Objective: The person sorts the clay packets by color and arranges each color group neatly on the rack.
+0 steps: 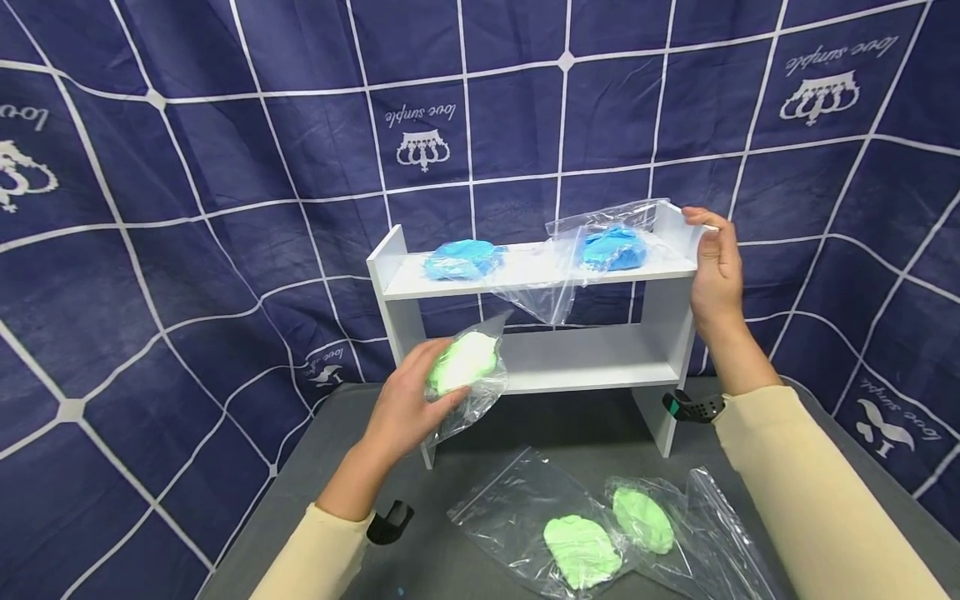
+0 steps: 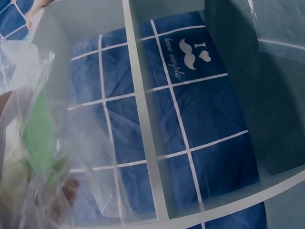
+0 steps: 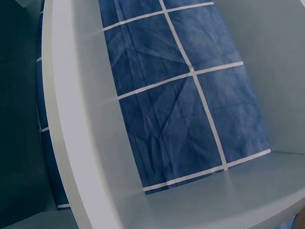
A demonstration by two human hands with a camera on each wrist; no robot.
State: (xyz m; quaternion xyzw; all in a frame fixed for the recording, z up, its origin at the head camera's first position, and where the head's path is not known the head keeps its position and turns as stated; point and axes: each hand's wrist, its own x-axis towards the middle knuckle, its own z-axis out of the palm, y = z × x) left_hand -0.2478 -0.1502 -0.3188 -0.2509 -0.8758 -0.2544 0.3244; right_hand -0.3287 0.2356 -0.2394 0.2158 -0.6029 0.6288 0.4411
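In the head view my left hand [image 1: 401,408] holds a light-green, clay-like lump [image 1: 468,360] in a clear plastic bag, in front of the left side of a white two-tier shelf [image 1: 517,382]. The same bagged lump [image 2: 40,136] is close up at the left of the left wrist view, with loose film spreading around it. My right hand [image 1: 716,279] grips the top of the shelf's right side panel, fingers over its edge. Two bagged blue lumps [image 1: 463,259] lie on the upper tier, and the right one's bag hangs over the front edge.
Two more light-green lumps [image 1: 582,550] in clear zip bags lie on the grey table [image 1: 300,500] before the shelf. The lower tier [image 1: 600,354] is bare. A dark blue checked cloth [image 1: 225,167] hangs behind and at both sides.
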